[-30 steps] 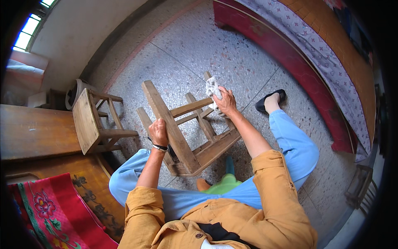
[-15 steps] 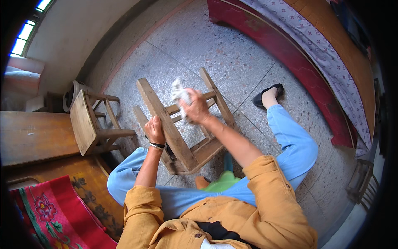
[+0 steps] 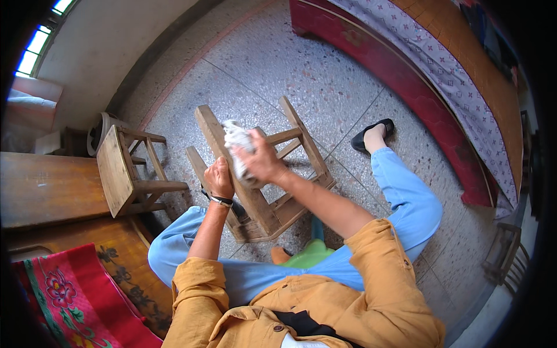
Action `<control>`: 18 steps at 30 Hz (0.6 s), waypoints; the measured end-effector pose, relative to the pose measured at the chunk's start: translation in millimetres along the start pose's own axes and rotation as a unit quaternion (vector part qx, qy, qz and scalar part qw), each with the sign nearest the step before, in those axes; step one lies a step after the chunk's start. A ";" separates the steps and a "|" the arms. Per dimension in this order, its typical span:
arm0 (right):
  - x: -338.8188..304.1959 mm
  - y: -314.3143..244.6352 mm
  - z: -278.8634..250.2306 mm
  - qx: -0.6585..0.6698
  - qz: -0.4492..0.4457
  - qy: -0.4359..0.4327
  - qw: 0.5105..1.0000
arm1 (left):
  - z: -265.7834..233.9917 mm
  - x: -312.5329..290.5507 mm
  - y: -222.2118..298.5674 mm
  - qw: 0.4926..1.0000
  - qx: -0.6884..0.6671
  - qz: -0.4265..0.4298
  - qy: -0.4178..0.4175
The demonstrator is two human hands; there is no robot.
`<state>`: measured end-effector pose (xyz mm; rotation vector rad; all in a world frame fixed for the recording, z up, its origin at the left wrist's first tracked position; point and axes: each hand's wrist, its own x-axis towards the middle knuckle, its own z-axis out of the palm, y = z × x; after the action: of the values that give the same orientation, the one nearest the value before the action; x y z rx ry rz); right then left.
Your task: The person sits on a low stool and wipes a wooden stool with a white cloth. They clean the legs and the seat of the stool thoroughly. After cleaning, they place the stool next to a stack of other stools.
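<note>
A wooden stool [image 3: 262,214] lies tipped before me, its legs pointing away and its seat frame near my lap. My left hand [image 3: 219,178] is closed around one of its legs on the left side. With my right hand [image 3: 261,160] I grip a whitish cloth [image 3: 237,136], pressed against the inner side of the thick left leg. Part of the cloth is hidden beneath my fingers, and its outline is slightly smeared by motion.
A second wooden stool [image 3: 118,171] lies on its side at left, next to a brown wooden cabinet [image 3: 52,188]. A red flowered cloth [image 3: 87,290] drapes at lower left. A bed with a dark red base board [image 3: 394,87] stands at right. Something green [image 3: 313,254] sits beneath me.
My right hand and the cloth have moved left, from the gap between the legs onto the thick left leg. My left hand keeps its hold; the stool has barely shifted.
</note>
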<state>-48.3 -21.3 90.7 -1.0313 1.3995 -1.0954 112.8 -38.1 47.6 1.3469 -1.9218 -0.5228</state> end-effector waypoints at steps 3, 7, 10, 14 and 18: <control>5.9 21.0 -0.3 -0.167 -0.223 0.113 0.954 | 8.5 5.8 8.4 1.000 0.002 0.004 -0.006; 36.8 70.8 -32.3 -0.277 -0.179 0.140 0.934 | 8.4 5.9 17.9 1.000 -0.013 -0.002 0.001; 62.1 94.4 -71.5 -0.441 -0.105 0.074 0.888 | 2.0 1.3 3.3 1.000 -0.008 0.002 0.006; 77.4 143.4 -126.9 -0.471 -0.107 0.195 0.854 | 6.2 3.6 2.5 0.999 -0.029 0.005 0.013; 69.0 171.9 -141.6 -0.334 -0.011 0.118 0.935 | 7.9 5.1 9.4 1.000 -0.021 -0.006 -0.009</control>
<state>-200.8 -39.1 -84.8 -1.4216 2.0361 -0.7794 100.0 -39.9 50.5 1.3330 -1.9084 -0.5801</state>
